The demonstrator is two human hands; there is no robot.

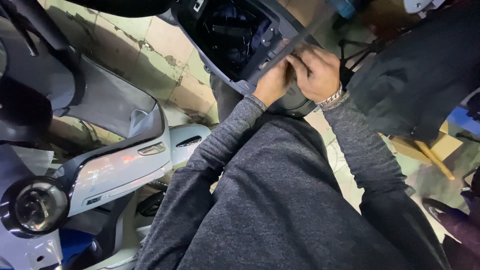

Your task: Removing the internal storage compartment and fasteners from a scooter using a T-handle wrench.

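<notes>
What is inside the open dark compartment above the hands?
Inside the open compartment, dark wires and bluish parts show dimly. The hands meet at its lower rim, covering whatever lies beneath them.

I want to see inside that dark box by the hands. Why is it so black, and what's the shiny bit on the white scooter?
Head view: the open compartment lies in deep shadow, so its contents barely show; both hands at its edge look slightly soft; the white scooter panel carries reddish glare from reflected lights.

dim indoor light, cool cast | glare on white scooter panel (pixel 120 172) near left | open compartment (pixel 232 30) far centre sunk in shadow | dark cloth right lacks detail | edges stretched, slight softness
</notes>
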